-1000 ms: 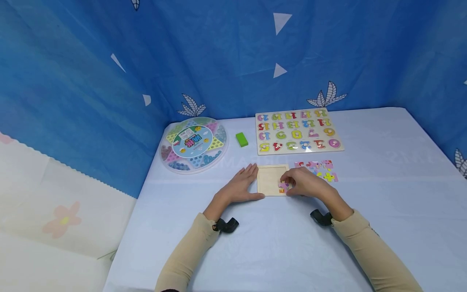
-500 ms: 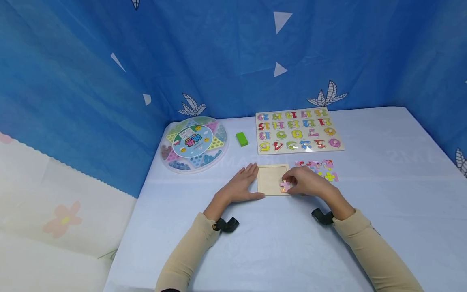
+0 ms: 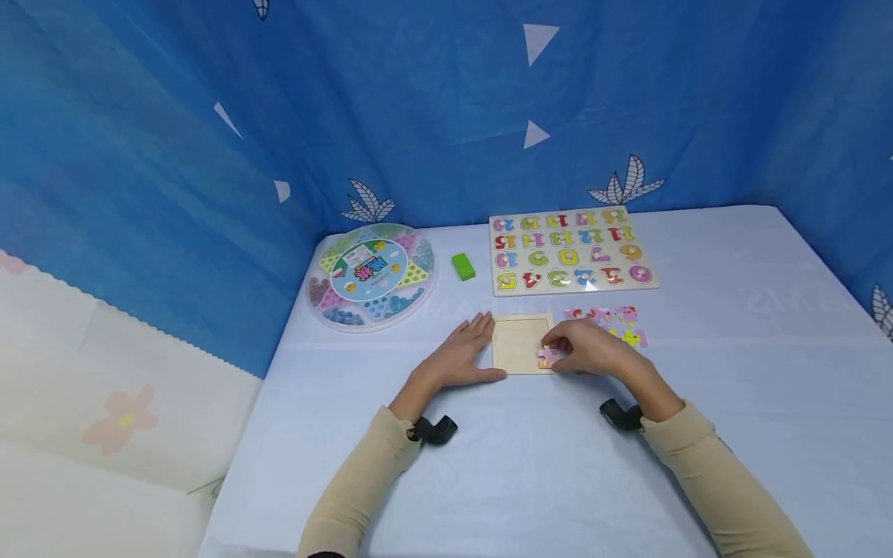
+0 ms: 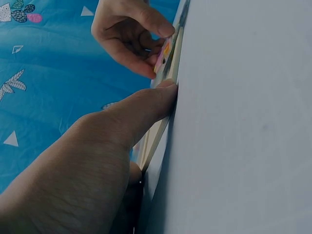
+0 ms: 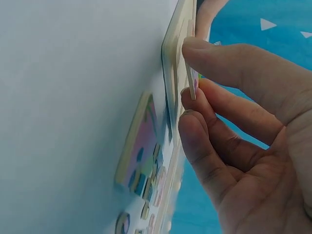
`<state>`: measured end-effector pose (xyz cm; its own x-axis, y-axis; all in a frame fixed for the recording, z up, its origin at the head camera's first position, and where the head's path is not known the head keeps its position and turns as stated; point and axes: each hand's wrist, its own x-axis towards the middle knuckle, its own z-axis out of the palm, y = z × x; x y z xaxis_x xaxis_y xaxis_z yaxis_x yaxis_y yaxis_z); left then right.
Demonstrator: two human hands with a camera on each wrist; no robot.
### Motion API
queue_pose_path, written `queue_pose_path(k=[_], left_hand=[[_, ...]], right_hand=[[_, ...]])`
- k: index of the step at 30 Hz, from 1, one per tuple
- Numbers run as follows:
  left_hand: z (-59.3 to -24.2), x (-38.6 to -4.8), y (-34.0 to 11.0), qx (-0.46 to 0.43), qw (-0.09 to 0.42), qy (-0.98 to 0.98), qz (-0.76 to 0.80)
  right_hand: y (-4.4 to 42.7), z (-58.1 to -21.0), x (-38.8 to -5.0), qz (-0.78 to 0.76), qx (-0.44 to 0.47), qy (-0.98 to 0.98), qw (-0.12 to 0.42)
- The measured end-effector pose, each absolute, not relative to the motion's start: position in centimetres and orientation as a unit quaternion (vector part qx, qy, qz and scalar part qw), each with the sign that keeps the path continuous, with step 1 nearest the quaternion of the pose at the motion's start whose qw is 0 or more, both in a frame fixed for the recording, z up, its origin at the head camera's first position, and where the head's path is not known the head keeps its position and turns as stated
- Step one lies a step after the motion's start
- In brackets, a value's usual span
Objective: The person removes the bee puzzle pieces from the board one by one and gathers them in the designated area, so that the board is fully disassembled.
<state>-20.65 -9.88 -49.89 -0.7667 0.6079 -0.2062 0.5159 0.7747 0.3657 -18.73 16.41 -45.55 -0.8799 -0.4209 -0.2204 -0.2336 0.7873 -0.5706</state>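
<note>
A shallow wooden puzzle frame (image 3: 518,345) lies flat on the white table. Spread along its left edge is my left hand (image 3: 460,358), thumb at the near corner and fingers at the far one. My right hand (image 3: 589,349) pinches a pink jigsaw piece (image 3: 546,357) over the frame's near right corner. In the right wrist view, thumb and fingertips grip that puzzle piece (image 5: 193,80) by its edges, tilted a little off the board. Several colourful jigsaw pieces (image 3: 631,338) lie just right of the frame, some hidden behind my right hand.
A wooden number board (image 3: 572,252) lies at the back, beyond the frame. Left of it are a green block (image 3: 463,266) and a round, clear-lidded Chinese checkers set (image 3: 370,277). A blue curtain (image 3: 446,101) hangs behind the table.
My right hand has shifted slightly to the right with the jigsaw piece, toward the frame's right edge, and the piece has turned a little. My left hand has stayed in place.
</note>
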Motion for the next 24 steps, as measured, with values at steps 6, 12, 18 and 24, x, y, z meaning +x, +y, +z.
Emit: queue_pose_path(k=[6, 12, 18, 24], left_hand=[[-49.8, -20.6, -9.9, 0.302, 0.162, 0.928, 0.143], [-49.8, -20.7, -9.9, 0.301, 0.158, 0.930, 0.141], [-49.7, -20.7, -9.9, 0.303, 0.157, 0.929, 0.142], [-49.7, -20.6, -9.9, 0.303, 0.158, 0.929, 0.144]], right_hand=[[17.2, -45.3, -18.4, -0.272, -0.177, 0.932, 0.163], [18.5, -45.3, -18.2, -0.271, -0.174, 0.934, 0.157], [19.7, -45.2, -18.1, -0.275, -0.171, 0.934, 0.152], [20.6, -45.0, -17.7, -0.267, -0.170, 0.939, 0.138]])
